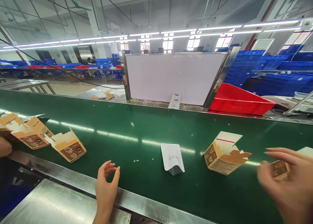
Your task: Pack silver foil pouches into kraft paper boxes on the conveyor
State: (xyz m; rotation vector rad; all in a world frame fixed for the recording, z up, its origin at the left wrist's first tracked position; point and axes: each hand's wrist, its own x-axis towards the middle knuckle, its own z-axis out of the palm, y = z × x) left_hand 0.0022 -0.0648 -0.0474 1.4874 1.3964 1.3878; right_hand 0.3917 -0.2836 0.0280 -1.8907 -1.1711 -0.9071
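the left hand hovers over the near edge of the green conveyor belt, fingers loosely curled and released, holding nothing. the right hand, blurred, reaches to a small brown carton at the belt's right side; its fingers spread about the carton, though whether they grip it cannot be told. an open carton lies just left of it, and a white pouch lies flat between the hands. two more opened cartons lie far left, beside another person's hand.
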